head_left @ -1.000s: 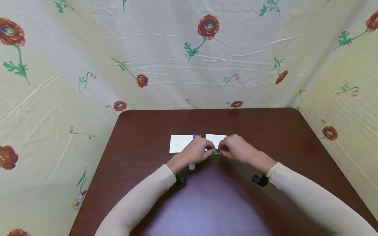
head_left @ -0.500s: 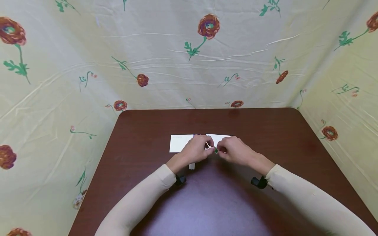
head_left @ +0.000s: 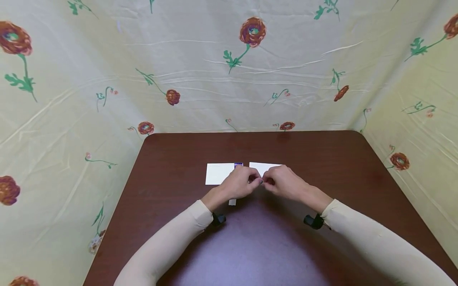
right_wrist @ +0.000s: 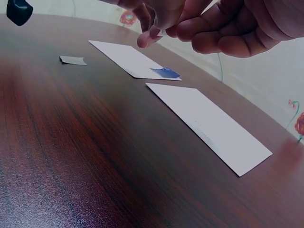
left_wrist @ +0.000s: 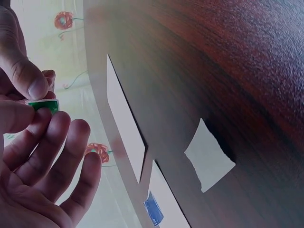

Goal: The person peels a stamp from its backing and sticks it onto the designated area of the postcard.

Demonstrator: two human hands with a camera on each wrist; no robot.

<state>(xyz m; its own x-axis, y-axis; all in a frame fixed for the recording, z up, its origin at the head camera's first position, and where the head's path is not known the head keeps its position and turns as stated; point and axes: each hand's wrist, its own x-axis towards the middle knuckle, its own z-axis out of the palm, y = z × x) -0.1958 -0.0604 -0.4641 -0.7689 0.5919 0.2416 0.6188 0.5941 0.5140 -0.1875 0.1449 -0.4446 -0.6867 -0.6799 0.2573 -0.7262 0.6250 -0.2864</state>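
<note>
My left hand (head_left: 239, 180) and right hand (head_left: 288, 182) meet fingertip to fingertip over the table. Between them they pinch a small green stamp (left_wrist: 47, 105) with a pale edge, seen in the left wrist view and mostly covered by fingers in the head view. The left thumb and index finger grip its near side; the right thumb lies at its upper edge. Below lie two white cards or envelopes: a left one (head_left: 217, 174) with a blue stamp (head_left: 238, 164) at its upper right corner, and a right one (head_left: 262, 167) partly behind my right hand.
A torn scrap of white paper (left_wrist: 209, 154) lies on the brown table (head_left: 179, 238), nearer me than the left card. Flower-patterned cloth (head_left: 200, 71) hangs around the back and sides. A black wrist device (head_left: 313, 221) sits under the right wrist.
The green stamp showed flat between the fingertips a second ago; it has turned and is now mostly covered. My right hand has shifted slightly left, bringing the fingertips closer together.
</note>
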